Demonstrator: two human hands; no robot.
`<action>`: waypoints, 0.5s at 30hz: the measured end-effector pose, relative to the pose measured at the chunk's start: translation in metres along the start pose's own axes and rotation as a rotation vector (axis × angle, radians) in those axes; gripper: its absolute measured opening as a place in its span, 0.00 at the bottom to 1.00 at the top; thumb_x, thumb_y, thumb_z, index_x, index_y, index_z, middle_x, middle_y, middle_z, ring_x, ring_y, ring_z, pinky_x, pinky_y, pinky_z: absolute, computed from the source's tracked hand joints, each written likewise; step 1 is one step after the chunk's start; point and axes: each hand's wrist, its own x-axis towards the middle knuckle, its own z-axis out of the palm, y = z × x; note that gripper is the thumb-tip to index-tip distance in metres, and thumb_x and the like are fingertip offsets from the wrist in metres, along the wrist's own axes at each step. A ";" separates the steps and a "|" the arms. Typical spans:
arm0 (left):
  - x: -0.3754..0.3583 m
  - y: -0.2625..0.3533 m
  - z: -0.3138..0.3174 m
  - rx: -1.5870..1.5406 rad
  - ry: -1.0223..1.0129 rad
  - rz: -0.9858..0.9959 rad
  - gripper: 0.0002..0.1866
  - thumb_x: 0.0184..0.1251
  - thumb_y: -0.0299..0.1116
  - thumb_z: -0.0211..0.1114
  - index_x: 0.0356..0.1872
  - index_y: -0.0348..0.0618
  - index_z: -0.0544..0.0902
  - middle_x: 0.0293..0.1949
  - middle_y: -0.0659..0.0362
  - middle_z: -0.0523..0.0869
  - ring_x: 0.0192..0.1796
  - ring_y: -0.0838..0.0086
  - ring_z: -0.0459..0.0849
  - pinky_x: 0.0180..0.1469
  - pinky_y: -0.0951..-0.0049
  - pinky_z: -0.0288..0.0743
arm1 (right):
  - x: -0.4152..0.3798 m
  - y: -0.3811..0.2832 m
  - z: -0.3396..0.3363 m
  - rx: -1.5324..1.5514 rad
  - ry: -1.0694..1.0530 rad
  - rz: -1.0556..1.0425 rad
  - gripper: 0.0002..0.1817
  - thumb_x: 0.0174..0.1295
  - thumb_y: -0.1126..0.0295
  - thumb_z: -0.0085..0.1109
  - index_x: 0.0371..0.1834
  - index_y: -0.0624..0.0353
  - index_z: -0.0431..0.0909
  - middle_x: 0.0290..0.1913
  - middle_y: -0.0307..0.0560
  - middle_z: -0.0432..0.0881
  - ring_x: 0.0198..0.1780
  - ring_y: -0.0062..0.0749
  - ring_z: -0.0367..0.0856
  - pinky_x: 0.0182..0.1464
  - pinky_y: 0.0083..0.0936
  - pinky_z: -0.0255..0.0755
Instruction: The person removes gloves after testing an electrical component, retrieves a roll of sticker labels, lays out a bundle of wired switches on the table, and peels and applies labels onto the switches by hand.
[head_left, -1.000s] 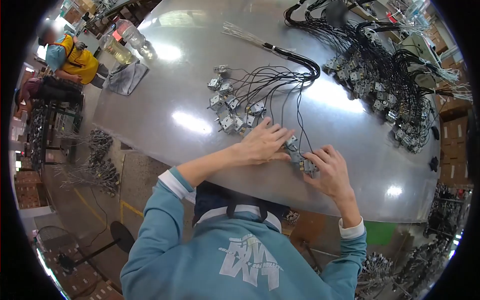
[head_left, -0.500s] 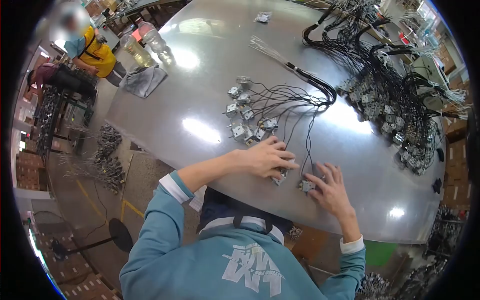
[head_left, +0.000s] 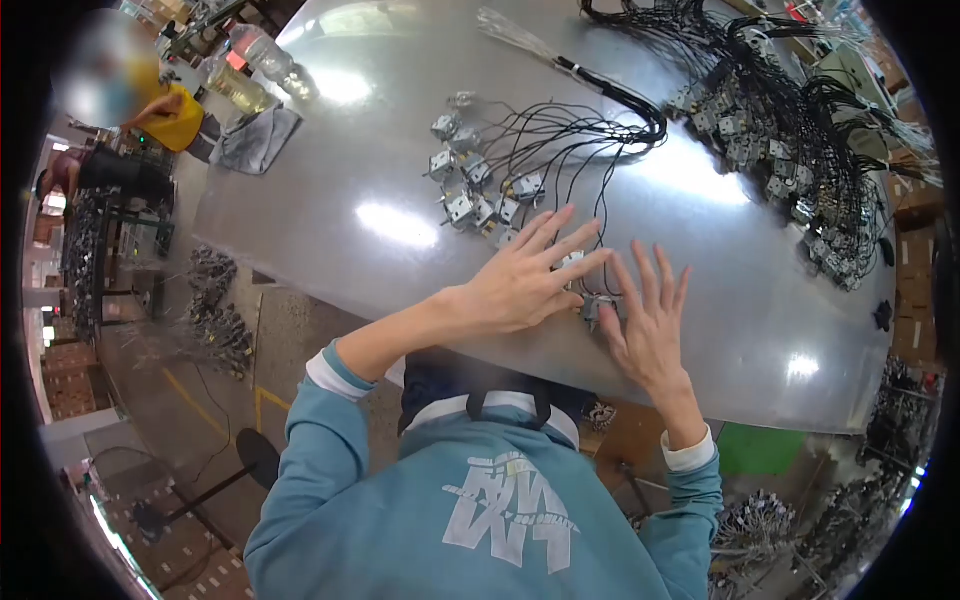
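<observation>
The left hand [head_left: 515, 288] is palm down over the worktop [head_left: 740, 340], its fingers spread wide; it closes around nothing that shows, though what lies under the palm cannot be told. One small metal part [head_left: 570, 261] shows between its outstretched fingers, partly covered by them.

The right hand [head_left: 650, 335] is open too, its long fingers fanned out and pointing away from the body, with no grip on anything. Its thumb overlaps the right side of a second metal part [head_left: 598, 310], which lies between the two hands, just beside the left hand's lowest fingertip. Whether either hand presses on this part cannot be told.

Thin black wires [head_left: 580, 135] run from around the hands to a bundle with pale ends [head_left: 520, 38]. A cluster of similar metal parts [head_left: 465, 195] lies beyond the left hand, and a larger heap of wired parts [head_left: 765, 150] lies well apart, beyond the right hand.
</observation>
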 end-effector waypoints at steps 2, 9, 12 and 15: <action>-0.003 0.003 0.008 0.023 0.017 -0.014 0.40 0.70 0.44 0.72 0.82 0.49 0.69 0.84 0.47 0.64 0.87 0.47 0.58 0.85 0.46 0.56 | 0.011 -0.003 0.013 -0.003 0.007 -0.034 0.34 0.77 0.55 0.55 0.83 0.53 0.68 0.87 0.51 0.60 0.88 0.55 0.52 0.87 0.65 0.35; -0.019 -0.010 0.044 0.218 0.000 -0.007 0.39 0.77 0.49 0.62 0.80 0.34 0.68 0.82 0.45 0.69 0.86 0.56 0.63 0.86 0.50 0.53 | 0.022 0.011 0.062 0.028 -0.034 -0.063 0.29 0.78 0.57 0.52 0.76 0.62 0.75 0.84 0.53 0.67 0.85 0.54 0.60 0.85 0.60 0.48; -0.016 -0.010 0.043 0.244 0.060 0.012 0.35 0.78 0.49 0.60 0.79 0.38 0.72 0.81 0.46 0.70 0.85 0.57 0.65 0.86 0.50 0.54 | 0.027 0.003 0.053 0.034 -0.032 -0.051 0.27 0.78 0.58 0.51 0.73 0.64 0.78 0.83 0.53 0.68 0.85 0.54 0.61 0.84 0.59 0.50; -0.016 -0.006 0.017 -0.003 0.229 0.013 0.29 0.79 0.44 0.62 0.76 0.44 0.78 0.79 0.51 0.75 0.83 0.58 0.69 0.85 0.50 0.57 | 0.026 -0.005 0.029 -0.029 -0.053 -0.050 0.28 0.77 0.59 0.56 0.76 0.61 0.74 0.80 0.53 0.72 0.83 0.56 0.63 0.83 0.60 0.51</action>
